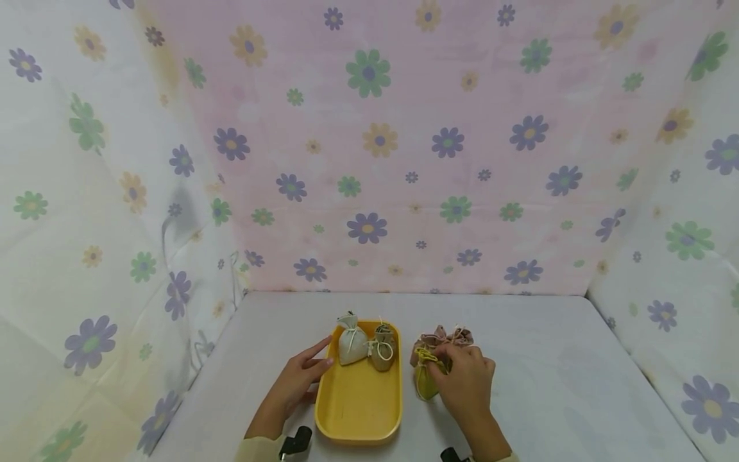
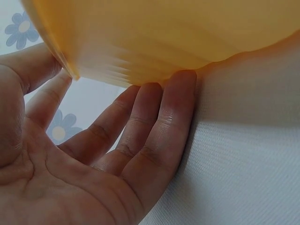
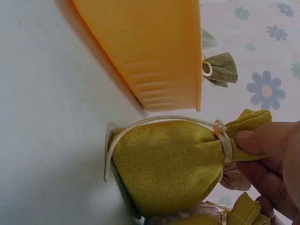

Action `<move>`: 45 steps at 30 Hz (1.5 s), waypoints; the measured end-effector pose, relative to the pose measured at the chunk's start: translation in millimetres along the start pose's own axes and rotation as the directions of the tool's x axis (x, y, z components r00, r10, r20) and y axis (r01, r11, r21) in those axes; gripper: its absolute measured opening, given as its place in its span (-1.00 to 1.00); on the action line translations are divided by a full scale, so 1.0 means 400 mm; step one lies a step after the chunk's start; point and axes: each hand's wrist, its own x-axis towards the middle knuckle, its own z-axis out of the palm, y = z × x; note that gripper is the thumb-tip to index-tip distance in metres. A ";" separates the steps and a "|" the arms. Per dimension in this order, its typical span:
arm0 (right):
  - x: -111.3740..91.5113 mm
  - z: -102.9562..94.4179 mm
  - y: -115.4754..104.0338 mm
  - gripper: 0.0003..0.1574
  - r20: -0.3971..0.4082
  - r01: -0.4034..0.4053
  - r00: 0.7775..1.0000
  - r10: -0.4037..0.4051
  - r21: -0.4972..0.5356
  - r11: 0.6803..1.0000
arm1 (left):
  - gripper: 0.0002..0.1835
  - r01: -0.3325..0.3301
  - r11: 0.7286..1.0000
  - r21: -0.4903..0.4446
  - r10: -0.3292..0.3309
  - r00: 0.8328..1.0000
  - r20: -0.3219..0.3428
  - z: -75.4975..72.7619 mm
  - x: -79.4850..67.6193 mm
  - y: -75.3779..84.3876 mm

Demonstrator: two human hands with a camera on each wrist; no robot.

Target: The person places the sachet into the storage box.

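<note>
My left hand [image 1: 297, 380] holds the left side of a yellow tray [image 1: 358, 410]. In the left wrist view, the thumb and index finger reach the rim while the other fingertips touch the outer wall. A pale drawstring pouch [image 1: 351, 343] and an olive-brown drawstring pouch [image 1: 382, 357] stand at the tray's far end. Right of the tray, my right hand [image 1: 469, 378] pinches the gathered neck of a mustard-yellow drawstring pouch [image 3: 168, 161]. The pouch is upright, its cord hanging down its side. A second mustard pouch [image 3: 243, 210] shows close beside it in the right wrist view.
Dusty-pink drawstring pouches [image 1: 441, 336] cluster just beyond my right hand. The white tabletop [image 1: 566, 385] extends to both sides. Flower-printed cloth [image 1: 404, 256] walls in the back, left and right.
</note>
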 end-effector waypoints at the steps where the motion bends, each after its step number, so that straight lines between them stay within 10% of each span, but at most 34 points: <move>1: 0.000 -0.001 0.000 -0.77 -0.003 0.003 1.000 -0.003 0.001 1.000 | -0.28 0.001 1.000 -0.002 -0.001 1.000 0.000 0.000 -0.001 0.000; 45: 0.008 -0.067 -0.061 -0.77 -0.157 0.114 0.983 -0.096 0.117 0.987 | -0.30 -0.029 0.999 -0.019 0.030 1.000 0.007 -0.004 0.002 -0.010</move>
